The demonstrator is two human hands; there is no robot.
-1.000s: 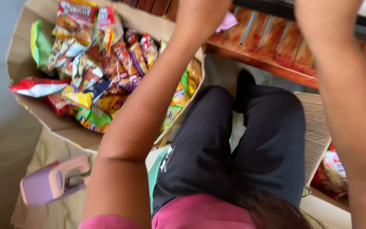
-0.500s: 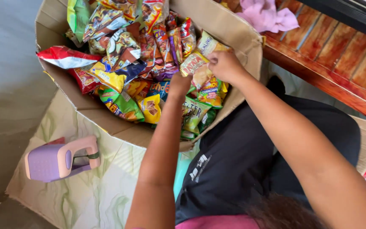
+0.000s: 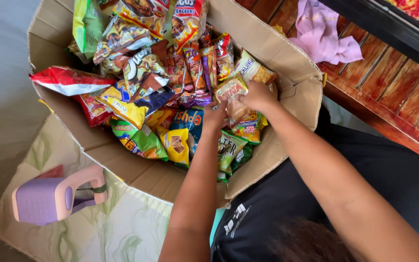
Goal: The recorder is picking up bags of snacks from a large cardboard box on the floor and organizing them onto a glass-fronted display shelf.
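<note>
- The person is leaning over a cardboard box (image 3: 287, 73) that is full of snack packets, and both arms are reaching into it.
- The right hand (image 3: 257, 96) is gripping the top edge of a yellow packet (image 3: 236, 104); its fingers are closed together on that edge.
- This yellow packet is standing near the right wall of the box, on top of the other packets, just above a green packet (image 3: 229, 150).
- The left hand (image 3: 215, 116) is resting just beside the same yellow packet, on its left side, touching the packets there. Its fingers are pointing down among them, so I cannot tell if they are apart or clamped on something.
- A blue packet (image 3: 188, 121) is lying just left of the left hand.
- A red packet (image 3: 66, 80) is hanging over the left wall of the box.
- A lilac plastic object (image 3: 54, 198) with a pink handle is lying on the floor covering, near the box.
- A pink cloth (image 3: 323, 31) is lying on the wooden bench to the right.
</note>
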